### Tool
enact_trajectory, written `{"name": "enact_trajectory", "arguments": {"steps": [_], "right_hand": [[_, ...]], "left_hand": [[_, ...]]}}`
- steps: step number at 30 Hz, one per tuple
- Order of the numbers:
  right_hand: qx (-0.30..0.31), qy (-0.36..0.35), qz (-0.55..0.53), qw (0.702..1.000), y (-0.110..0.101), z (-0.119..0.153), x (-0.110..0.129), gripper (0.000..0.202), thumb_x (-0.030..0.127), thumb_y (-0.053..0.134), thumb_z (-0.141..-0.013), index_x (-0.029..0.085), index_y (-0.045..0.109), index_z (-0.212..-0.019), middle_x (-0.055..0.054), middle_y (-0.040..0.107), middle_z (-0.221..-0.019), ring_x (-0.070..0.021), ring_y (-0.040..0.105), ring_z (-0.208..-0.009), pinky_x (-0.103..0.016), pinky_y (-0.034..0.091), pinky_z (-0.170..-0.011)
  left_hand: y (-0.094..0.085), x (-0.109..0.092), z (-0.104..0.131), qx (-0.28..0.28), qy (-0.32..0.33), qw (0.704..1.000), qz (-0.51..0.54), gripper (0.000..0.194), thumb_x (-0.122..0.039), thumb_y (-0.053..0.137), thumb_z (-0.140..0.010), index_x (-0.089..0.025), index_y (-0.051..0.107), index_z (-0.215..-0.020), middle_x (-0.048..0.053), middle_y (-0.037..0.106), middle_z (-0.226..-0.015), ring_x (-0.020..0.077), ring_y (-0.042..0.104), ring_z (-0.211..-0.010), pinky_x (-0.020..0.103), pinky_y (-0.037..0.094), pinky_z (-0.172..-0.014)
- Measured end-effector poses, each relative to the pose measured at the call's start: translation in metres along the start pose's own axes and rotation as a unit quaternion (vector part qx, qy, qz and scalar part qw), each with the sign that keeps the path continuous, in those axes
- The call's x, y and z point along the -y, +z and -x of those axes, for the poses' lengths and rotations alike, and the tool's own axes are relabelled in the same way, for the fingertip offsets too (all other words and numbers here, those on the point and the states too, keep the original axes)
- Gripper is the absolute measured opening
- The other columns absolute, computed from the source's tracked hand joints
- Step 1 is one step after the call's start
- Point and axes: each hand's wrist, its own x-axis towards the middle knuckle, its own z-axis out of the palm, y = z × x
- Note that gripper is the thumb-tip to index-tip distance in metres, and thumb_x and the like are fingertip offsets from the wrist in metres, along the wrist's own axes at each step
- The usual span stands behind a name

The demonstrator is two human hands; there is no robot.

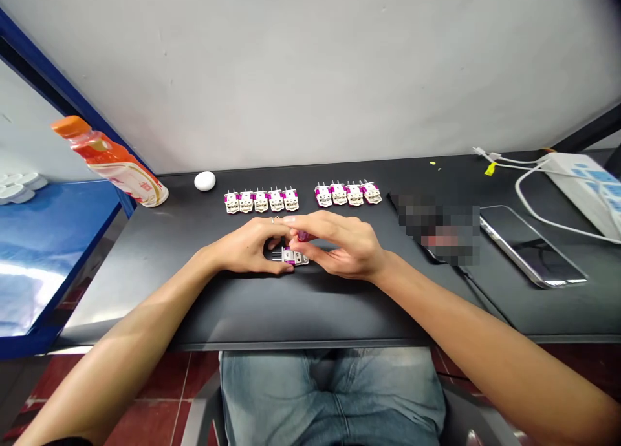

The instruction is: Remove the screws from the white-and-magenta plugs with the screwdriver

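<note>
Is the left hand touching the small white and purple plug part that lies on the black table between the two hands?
Touching. In the head view the left hand has its thumb and fingertips closed against the small white and purple plug part, with no gap visible.

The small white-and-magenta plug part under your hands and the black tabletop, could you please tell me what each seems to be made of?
Small white-and-magenta plug part: seemingly moulded plastic with shiny metal prongs at its left end. Black tabletop: smooth, matte, faintly reflective; laminate or painted metal, unclear which.
</note>
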Motion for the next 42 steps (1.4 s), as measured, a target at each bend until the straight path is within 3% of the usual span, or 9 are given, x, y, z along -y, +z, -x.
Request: {"name": "enact_trajectory", "arguments": {"steps": [3,7,12,16,24,28,32,37,42], "right_hand": [[0.027,0.008,-0.026,0.999,-0.0006,-0.0014,0.0000,0.069,0.014,0.068,-0.113,0.029,0.050,-0.178,-0.008,0.087,-0.130,-0.0176,0.086,-0.107,-0.027,0.074,-0.095],[0.000,0.001,0.003,1.000,-0.0020,-0.0015,0.0006,0.069,0.012,0.076,-0.109,0.034,0.058,-0.172,0.001,0.088,-0.105,-0.0140,0.084,-0.084,-0.022,0.071,-0.079],[0.038,0.021,-0.039,0.998,-0.0042,-0.0004,0.0005,0.056,0.011,0.066,-0.114,0.026,0.059,-0.168,-0.007,0.089,-0.129,-0.0156,0.088,-0.110,-0.026,0.073,-0.099],[-0.001,-0.005,-0.013,1.000,-0.0044,0.0014,-0.0008,0.061,0.011,0.079,-0.108,0.030,0.064,-0.164,-0.001,0.091,-0.111,-0.0138,0.087,-0.091,-0.021,0.072,-0.082],[-0.003,-0.002,0.009,1.000,-0.0043,0.0010,-0.0018,0.063,0.013,0.076,-0.109,0.031,0.062,-0.167,0.000,0.089,-0.105,-0.0146,0.085,-0.084,-0.023,0.072,-0.078],[0.019,0.008,-0.008,1.000,-0.0046,0.0005,-0.0017,0.063,0.010,0.067,-0.113,0.027,0.057,-0.172,-0.007,0.090,-0.123,-0.0162,0.088,-0.098,-0.026,0.074,-0.089],[-0.009,-0.003,0.019,1.000,-0.0056,0.0009,-0.0021,0.065,0.012,0.080,-0.107,0.031,0.064,-0.166,0.000,0.088,-0.101,-0.0149,0.085,-0.082,-0.023,0.071,-0.075],[0.040,0.018,-0.031,0.999,-0.0062,0.0006,-0.0013,0.068,0.011,0.065,-0.114,0.031,0.050,-0.177,-0.005,0.089,-0.128,-0.0153,0.089,-0.099,-0.026,0.075,-0.090],[-0.002,-0.007,0.024,1.000,-0.0065,0.0001,-0.0007,0.068,0.017,0.082,-0.108,0.036,0.060,-0.169,0.002,0.091,-0.106,-0.0139,0.087,-0.081,-0.021,0.070,-0.069]], "left_hand": [[0.0000,-0.0009,-0.0003,-0.008,0.004,1.000,0.001,0.031,-0.037,0.091,-0.088,-0.021,0.064,-0.088,-0.002,0.060,-0.082,0.0152,0.054,-0.073,0.029,0.042,-0.067],[-0.0008,-0.0027,-0.0010,0.005,0.003,1.000,0.003,0.024,-0.034,0.088,-0.091,-0.020,0.072,-0.101,-0.001,0.066,-0.087,0.0153,0.056,-0.075,0.028,0.044,-0.068],[-0.0012,-0.0027,-0.0008,-0.002,0.012,1.000,0.011,0.027,-0.036,0.090,-0.090,-0.019,0.068,-0.092,-0.003,0.062,-0.083,0.0137,0.053,-0.072,0.027,0.042,-0.067],[-0.0017,-0.0034,-0.0004,0.002,0.002,1.000,0.004,0.024,-0.034,0.089,-0.091,-0.019,0.073,-0.101,-0.002,0.064,-0.087,0.0147,0.057,-0.076,0.027,0.045,-0.069],[-0.0010,-0.0017,-0.0010,0.003,0.014,1.000,0.006,0.025,-0.034,0.089,-0.091,-0.019,0.071,-0.095,-0.003,0.061,-0.083,0.0135,0.053,-0.073,0.026,0.042,-0.068],[-0.0011,-0.0009,-0.0002,-0.001,0.024,1.000,0.011,0.026,-0.035,0.090,-0.091,-0.019,0.070,-0.094,-0.003,0.061,-0.083,0.0131,0.052,-0.072,0.026,0.041,-0.067],[-0.0016,-0.0018,0.0002,0.005,0.008,1.000,0.003,0.025,-0.036,0.090,-0.092,-0.019,0.073,-0.100,-0.002,0.064,-0.085,0.0139,0.055,-0.074,0.027,0.043,-0.069],[-0.0013,-0.0014,0.0001,0.000,0.024,1.000,0.012,0.025,-0.034,0.090,-0.092,-0.019,0.070,-0.096,-0.002,0.063,-0.085,0.0132,0.054,-0.074,0.027,0.043,-0.069],[-0.0007,-0.0009,0.0000,0.000,0.014,1.000,0.007,0.024,-0.033,0.090,-0.091,-0.019,0.071,-0.098,-0.001,0.066,-0.090,0.0142,0.057,-0.077,0.027,0.044,-0.070]]}}
